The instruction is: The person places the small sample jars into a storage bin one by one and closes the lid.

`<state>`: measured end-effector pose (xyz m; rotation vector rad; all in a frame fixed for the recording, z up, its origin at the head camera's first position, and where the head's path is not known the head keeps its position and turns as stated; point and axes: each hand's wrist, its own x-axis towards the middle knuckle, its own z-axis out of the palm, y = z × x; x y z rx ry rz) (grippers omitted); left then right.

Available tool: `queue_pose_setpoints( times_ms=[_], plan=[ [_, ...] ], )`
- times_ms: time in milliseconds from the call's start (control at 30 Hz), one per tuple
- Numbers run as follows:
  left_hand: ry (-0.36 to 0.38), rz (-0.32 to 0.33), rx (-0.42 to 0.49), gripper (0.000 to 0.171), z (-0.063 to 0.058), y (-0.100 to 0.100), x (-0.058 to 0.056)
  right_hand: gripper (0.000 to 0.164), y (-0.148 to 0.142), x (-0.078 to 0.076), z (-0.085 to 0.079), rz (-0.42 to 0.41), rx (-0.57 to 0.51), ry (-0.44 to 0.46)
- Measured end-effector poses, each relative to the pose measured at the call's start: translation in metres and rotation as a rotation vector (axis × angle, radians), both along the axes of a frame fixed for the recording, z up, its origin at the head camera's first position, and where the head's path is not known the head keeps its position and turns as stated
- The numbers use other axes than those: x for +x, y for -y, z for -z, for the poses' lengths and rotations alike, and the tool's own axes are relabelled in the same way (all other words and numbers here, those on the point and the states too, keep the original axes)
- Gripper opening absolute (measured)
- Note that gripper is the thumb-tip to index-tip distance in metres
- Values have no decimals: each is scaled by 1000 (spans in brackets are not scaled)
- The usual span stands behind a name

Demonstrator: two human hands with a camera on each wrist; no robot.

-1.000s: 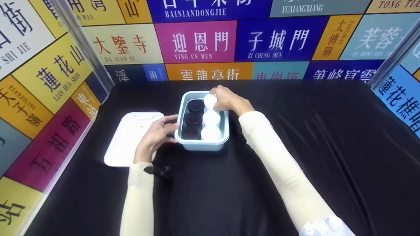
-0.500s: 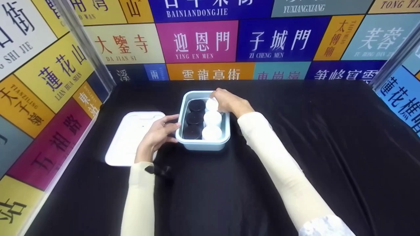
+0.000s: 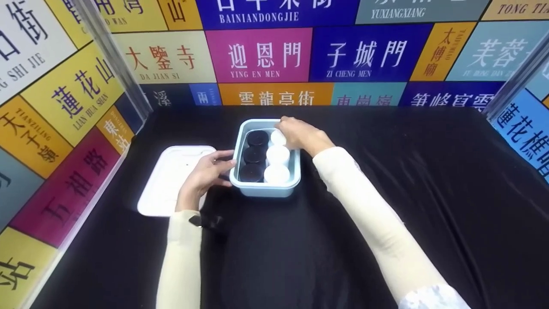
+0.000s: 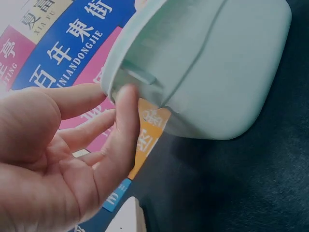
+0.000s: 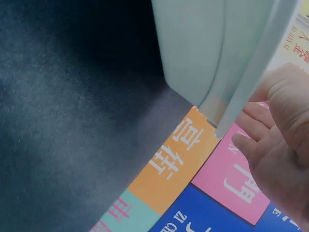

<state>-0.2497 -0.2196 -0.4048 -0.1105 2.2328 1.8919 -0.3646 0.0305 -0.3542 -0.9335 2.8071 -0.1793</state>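
A pale blue-green rectangular box (image 3: 265,190) stands uncovered on the black cloth. Inside it, black round-topped cylinders (image 3: 251,173) line the left side and white round-topped cylinders (image 3: 276,173) the right. My left hand (image 3: 203,178) rests against the box's left wall, thumb and fingertips at the rim; the left wrist view shows this hand (image 4: 82,145) beside the box wall (image 4: 227,72). Reaching over the back right rim, my right hand (image 3: 300,133) holds the rearmost white cylinder (image 3: 278,137), its fingertips hidden. In the right wrist view the right hand (image 5: 285,140) crosses the rim (image 5: 251,77).
A white lid (image 3: 165,182) lies flat on the cloth left of the box, partly behind the left hand. Black cloth (image 3: 386,193) covers the table. Panels printed with Chinese characters (image 3: 266,56) stand at the back and sides.
A second ago the rear white cylinder stood higher in my right hand; it has gone down into the box, level with the others. My left hand has stayed at the box's side.
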Motion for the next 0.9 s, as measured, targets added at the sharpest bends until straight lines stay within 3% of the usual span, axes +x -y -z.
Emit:
queue_pose_setpoints(
  times_ms=[133,267,433,567,633,900],
  plan=[
    [9,-43,-46,48,-10,4,4,62,-3,2,-4,13,-118,28],
    [-18,-101,-121,46,-24,18,11,52,-2,12,-7,18,-323,8],
    [-110,-163,-356,43,-35,43,26,45,11,36,-6,93,-654,38],
    [-170,-183,-598,44,-39,62,34,48,29,60,-5,156,-915,176],
    [-167,-179,-675,45,-39,71,37,52,39,74,-6,164,-1010,270],
    [-101,-154,-805,50,-27,109,41,55,80,124,-8,178,-1199,637]
  ],
)
